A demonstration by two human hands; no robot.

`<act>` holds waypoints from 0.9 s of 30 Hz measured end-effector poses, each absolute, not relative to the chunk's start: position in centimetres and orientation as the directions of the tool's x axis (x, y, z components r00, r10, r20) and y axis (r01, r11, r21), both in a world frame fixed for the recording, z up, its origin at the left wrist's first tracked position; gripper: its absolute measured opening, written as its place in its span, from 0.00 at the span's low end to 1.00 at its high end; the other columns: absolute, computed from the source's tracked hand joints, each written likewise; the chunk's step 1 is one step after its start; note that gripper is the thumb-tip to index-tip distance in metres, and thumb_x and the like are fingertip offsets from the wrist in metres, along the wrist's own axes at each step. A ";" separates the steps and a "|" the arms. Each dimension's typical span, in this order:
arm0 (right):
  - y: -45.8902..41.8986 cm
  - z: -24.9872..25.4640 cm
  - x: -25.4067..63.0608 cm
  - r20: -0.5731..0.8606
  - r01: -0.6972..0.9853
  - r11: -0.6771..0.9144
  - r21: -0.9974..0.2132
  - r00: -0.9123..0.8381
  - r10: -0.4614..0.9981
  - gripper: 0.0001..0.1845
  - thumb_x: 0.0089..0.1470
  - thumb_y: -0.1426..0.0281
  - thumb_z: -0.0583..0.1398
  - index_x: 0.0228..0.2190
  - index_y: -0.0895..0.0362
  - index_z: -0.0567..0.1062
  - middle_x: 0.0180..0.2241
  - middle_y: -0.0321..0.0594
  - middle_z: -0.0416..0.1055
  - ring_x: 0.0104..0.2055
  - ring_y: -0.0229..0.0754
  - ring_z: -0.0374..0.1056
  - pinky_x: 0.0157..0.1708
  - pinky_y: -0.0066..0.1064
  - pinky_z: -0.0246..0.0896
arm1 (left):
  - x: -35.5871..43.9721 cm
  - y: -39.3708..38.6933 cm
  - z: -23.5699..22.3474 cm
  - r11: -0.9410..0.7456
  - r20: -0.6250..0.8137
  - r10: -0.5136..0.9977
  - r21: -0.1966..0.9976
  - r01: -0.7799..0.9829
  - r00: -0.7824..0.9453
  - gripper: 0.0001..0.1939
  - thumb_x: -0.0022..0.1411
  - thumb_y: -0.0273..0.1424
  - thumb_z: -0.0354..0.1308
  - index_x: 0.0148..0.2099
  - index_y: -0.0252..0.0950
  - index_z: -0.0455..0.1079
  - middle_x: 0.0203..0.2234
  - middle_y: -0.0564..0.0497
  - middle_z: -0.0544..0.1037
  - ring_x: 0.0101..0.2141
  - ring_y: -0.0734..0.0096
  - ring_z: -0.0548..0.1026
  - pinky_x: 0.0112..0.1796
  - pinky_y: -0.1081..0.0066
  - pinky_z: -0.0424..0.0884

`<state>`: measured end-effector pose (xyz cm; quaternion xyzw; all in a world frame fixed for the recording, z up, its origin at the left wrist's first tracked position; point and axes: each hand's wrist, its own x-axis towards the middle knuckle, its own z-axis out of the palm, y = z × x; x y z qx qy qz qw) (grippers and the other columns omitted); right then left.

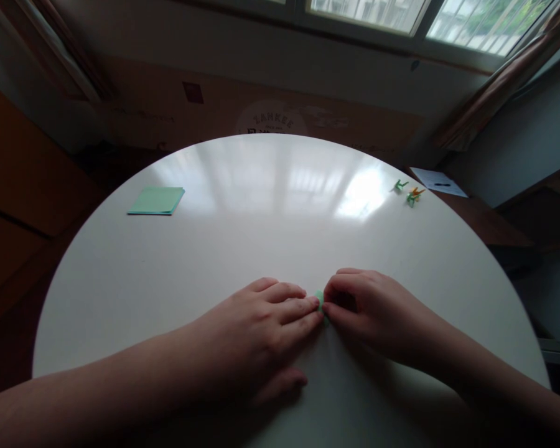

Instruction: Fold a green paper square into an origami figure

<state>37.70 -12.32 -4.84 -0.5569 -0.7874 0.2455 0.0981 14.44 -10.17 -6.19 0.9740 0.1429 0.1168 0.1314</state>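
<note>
A small green piece of paper point(319, 301) lies on the round white table point(242, 224), mostly covered by my fingers. My left hand point(256, 330) lies flat, its fingertips pressing down on the paper's left side. My right hand point(368, 308) is curled, its thumb and fingers pinching the paper's right edge. Only a sliver of the green paper shows between the two hands.
A stack of green square sheets point(157, 200) rests at the table's far left. Small folded paper figures, green point(400, 185) and green with orange point(414, 196), stand at the far right. A white sheet with a pen point(438, 182) lies on a side surface beyond the table.
</note>
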 end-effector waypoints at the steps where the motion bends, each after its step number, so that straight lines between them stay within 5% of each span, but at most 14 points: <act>1: -12.3 -4.8 37.7 -0.123 0.830 0.256 -0.497 -0.359 0.925 0.06 0.56 0.71 0.60 0.28 0.55 0.77 0.28 0.34 0.73 0.29 0.38 0.66 0.29 0.30 0.56 | 14.4 -10.1 -6.2 -0.925 0.191 0.308 0.289 0.246 0.932 0.28 0.64 0.41 0.57 0.62 0.32 0.65 0.55 0.42 0.75 0.53 0.51 0.72 0.53 0.56 0.65; 27: -12.6 -4.5 37.5 -0.154 0.847 0.261 -0.464 -0.367 0.917 0.07 0.60 0.70 0.59 0.29 0.54 0.75 0.32 0.35 0.73 0.33 0.39 0.66 0.31 0.30 0.54 | 14.2 -10.0 -6.4 -0.923 0.177 0.299 0.303 0.237 0.938 0.30 0.65 0.41 0.57 0.65 0.34 0.63 0.56 0.43 0.75 0.54 0.51 0.71 0.55 0.57 0.63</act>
